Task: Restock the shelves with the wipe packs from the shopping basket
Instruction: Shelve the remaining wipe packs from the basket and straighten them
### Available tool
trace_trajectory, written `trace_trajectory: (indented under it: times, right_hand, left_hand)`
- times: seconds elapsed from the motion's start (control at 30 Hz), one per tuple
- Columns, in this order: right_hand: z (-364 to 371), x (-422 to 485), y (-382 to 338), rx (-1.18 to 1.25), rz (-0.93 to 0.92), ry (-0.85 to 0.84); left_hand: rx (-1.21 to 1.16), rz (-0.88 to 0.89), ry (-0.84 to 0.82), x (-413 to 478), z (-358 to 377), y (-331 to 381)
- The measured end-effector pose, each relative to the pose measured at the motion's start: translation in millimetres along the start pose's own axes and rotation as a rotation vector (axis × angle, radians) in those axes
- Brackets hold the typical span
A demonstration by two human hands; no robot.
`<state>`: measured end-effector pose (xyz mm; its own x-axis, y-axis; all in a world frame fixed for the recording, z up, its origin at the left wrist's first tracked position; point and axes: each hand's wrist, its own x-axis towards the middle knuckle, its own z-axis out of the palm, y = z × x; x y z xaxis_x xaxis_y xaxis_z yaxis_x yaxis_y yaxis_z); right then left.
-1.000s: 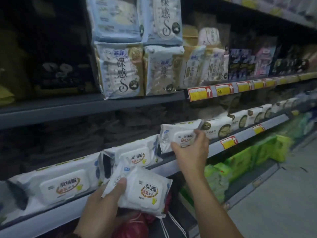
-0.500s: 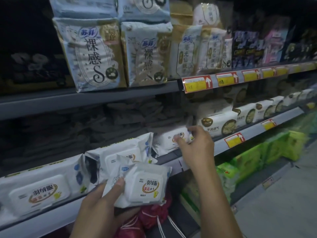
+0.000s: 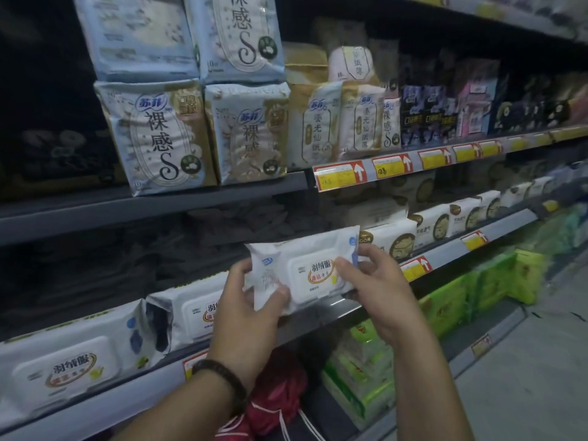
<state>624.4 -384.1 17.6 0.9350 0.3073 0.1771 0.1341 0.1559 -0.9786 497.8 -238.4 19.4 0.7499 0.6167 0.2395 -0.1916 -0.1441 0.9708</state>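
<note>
Gripping the wipe pack (image 3: 313, 272) at both ends, our left hand (image 3: 246, 310) pinching its crimped flap and our right hand (image 3: 378, 281) curled round the far end, we hold it just over the front lip of the middle shelf (image 3: 133, 393). The wrapper looks slick (and soft). If we let go with the pack only half on, it could tip forward off the lip, and if we push it in crooked it may shove the matching pack (image 3: 194, 310) beside it askew.

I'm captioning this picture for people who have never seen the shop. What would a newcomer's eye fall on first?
First, the white wipe pack at the centre, gripped by the left hand and the right hand in front of the middle shelf. Next come the big pale blue and gold packs standing on the upper shelf at upper left. After those, the bright green packs low at the right.
</note>
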Motion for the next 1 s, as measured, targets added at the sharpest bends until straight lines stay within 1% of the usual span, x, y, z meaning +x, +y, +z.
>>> trace_trajectory:
  times: [0.07, 0.1, 0.17, 0.2, 0.27, 0.33, 0.37, 0.43, 0.5, 0.57, 0.63, 0.7, 0.77, 0.83, 0.9, 0.93, 0.97, 1.0]
  right_hand:
    - [5.8, 9.5, 13.2, 0.013, -0.077, 0.103]
    - [11.2, 14.5, 20.1, -0.021, -0.126, 0.183]
    - [24.1, 23.6, 35.4, -0.143, -0.228, 0.332]
    - [30.0, 26.6, 43.3, -0.193, -0.261, 0.369]
    - [39.6, 34.3, 59.4, -0.325, -0.265, 0.428]
    - [45.0, 37.6, 72.4, -0.545, -0.170, 0.511]
    - [45.5, 38.1, 76.2, -0.591, -0.102, 0.545]
    - [44.8, 38.2, 80.1, -0.564, -0.040, 0.569]
    - [42.8, 39.6, 83.3, -0.530, -0.080, 0.559]
    - [42.7, 40.1, 83.6, -0.504, -0.135, 0.538]
    - [42.8, 39.2, 83.6, -0.468, -0.176, 0.522]
    - [42.6, 38.6, 82.8, -0.476, -0.193, 0.520]
    - [41.2, 38.7, 81.0, -0.511, -0.193, 0.512]
    - [42.4, 37.3, 78.5, -0.576, -0.177, 0.505]
    - [45.8, 33.1, 78.6, -0.636, -0.173, 0.548]
    - [48.3, 30.4, 79.6, -0.642, -0.192, 0.584]
    - [50.8, 28.5, 81.9, -0.633, -0.230, 0.615]
    - [53.3, 27.2, 85.1, -0.613, -0.281, 0.629]
  left_hand:
    - [0.275, 0.099, 0.015, 12.4, -1.0, -4.1]
    - [0.393, 0.130, 0.017, 17.6, -0.4, -5.8]
    - [0.652, 0.196, -0.021, 26.2, 4.7, -11.8]
    - [0.780, 0.232, -0.051, 27.7, 8.0, -16.9]
    - [0.930, 0.281, -0.065, 23.0, 12.9, -25.1]
    - [1.010, 0.331, -0.067, 12.8, 15.2, -33.4]
    - [1.053, 0.370, -0.067, 8.2, 15.0, -37.7]
    - [1.132, 0.437, -0.073, 4.0, 12.1, -45.6]
    - [1.171, 0.431, -0.143, 3.0, 9.3, -48.1]
    - [1.196, 0.378, -0.240, 1.9, 10.9, -50.4]
    - [1.237, 0.317, -0.303, 3.7, 16.8, -51.1]
    - [1.270, 0.312, -0.331, 10.1, 26.7, -49.3]
    - [1.283, 0.309, -0.319, 15.9, 36.2, -44.3]
    - [1.367, 0.349, -0.232, 18.4, 39.8, -40.6]
    - [1.522, 0.451, -0.163, 16.4, 40.0, -39.4]
    - [1.569, 0.512, -0.161, 15.4, 39.3, -40.1]
    - [1.607, 0.554, -0.194, 15.9, 37.7, -44.2]
    - [1.636, 0.555, -0.247, 17.2, 35.5, -51.3]
